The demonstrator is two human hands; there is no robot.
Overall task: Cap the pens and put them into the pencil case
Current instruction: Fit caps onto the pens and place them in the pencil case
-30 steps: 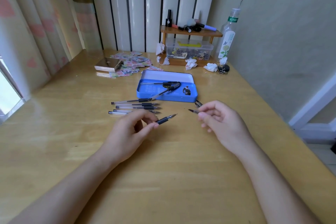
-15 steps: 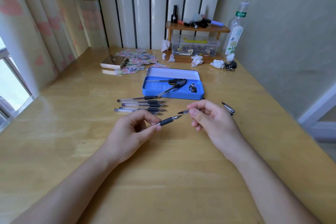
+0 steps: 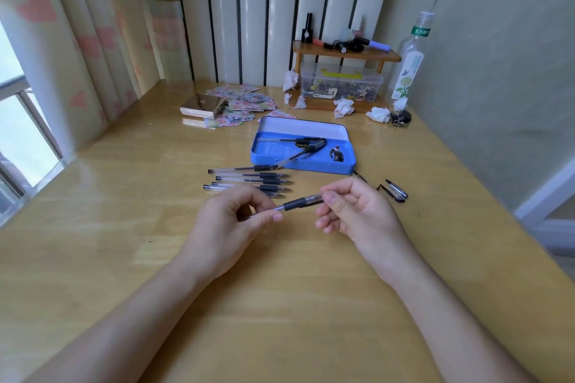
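Note:
My left hand (image 3: 227, 227) pinches the clear barrel of a black-grip pen (image 3: 295, 204) above the desk. My right hand (image 3: 357, 211) holds a cap (image 3: 314, 197) that sits over the pen's tip. Behind the hands, several uncapped pens (image 3: 249, 179) lie side by side, tips to the right. The open blue pencil case (image 3: 348, 165) stands just beyond them with capped pens (image 3: 298, 141) inside; one pen (image 3: 298, 155) leans over its front wall. Loose caps (image 3: 395, 190) lie to the right of my right hand.
At the back left lie a small gold box (image 3: 202, 107) and patterned cards (image 3: 245, 102). At the back right stand a wooden shelf (image 3: 345, 54), a clear plastic box (image 3: 342, 84), a bottle (image 3: 410, 62) and crumpled tissues (image 3: 378, 113). A wall runs along the desk's right side.
My hands came together: the cap in my right hand, first held apart from the pen, has moved left and now covers the pen's tip. The view shifted slightly.

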